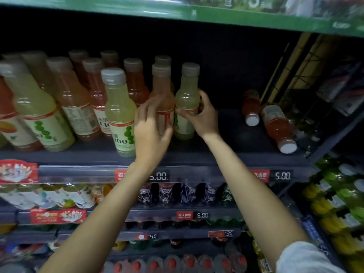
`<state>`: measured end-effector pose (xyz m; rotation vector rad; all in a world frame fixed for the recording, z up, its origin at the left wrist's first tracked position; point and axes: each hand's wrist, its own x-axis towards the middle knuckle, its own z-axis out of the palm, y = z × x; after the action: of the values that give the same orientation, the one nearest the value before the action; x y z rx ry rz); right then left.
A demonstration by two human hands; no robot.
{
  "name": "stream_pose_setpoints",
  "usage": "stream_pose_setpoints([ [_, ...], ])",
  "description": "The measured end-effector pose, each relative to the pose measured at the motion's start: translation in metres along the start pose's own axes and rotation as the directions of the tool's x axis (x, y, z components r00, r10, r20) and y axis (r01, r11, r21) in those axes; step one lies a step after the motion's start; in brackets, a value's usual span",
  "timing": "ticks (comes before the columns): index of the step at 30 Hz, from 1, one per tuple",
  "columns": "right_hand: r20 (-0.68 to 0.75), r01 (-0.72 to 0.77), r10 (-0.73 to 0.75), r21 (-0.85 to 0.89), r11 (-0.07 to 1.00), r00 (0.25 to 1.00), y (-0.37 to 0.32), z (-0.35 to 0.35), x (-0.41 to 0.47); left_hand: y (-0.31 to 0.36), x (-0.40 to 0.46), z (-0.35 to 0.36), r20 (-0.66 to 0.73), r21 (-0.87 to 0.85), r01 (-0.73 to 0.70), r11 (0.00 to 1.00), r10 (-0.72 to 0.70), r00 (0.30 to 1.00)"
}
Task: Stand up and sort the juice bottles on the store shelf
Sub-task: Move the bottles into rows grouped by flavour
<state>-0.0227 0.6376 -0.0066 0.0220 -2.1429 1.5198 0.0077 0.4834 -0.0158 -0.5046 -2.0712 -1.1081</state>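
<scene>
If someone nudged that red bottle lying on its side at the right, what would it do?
The fallen red bottle would probably roll, since its body looks round. It appears full, so likely heavy for its size. Its smooth plastic may be slightly slippery.

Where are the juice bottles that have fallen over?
In the head view, two fallen red juice bottles lie on the right end of the shelf, caps toward the camera, apart from the right hand.
</scene>
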Motion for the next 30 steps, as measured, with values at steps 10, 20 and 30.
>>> stream_pose_setpoints([
  [10, 0.071, 0.008, -0.009, 0.015, 1.0, 0.997, 0.004, -0.002, 0.006, -0.006, 0.001, 0.016, 0.113, 0.127, -0.071, 0.989, 0.057, 0.992],
  [20, 0.116, 0.206, -0.177, -0.706, 0.678, 0.977, 0.021, -0.124, -0.038, 0.031, 0.001, 0.052, 0.158, -0.044, -0.494, 0.868, 0.494, 0.855],
  [30, -0.055, -0.092, 0.105, -0.913, 0.397, 0.993, 0.027, -0.208, -0.058, 0.046, 0.046, 0.188, 0.535, 0.109, -0.892, 0.438, 0.731, 0.424],
])
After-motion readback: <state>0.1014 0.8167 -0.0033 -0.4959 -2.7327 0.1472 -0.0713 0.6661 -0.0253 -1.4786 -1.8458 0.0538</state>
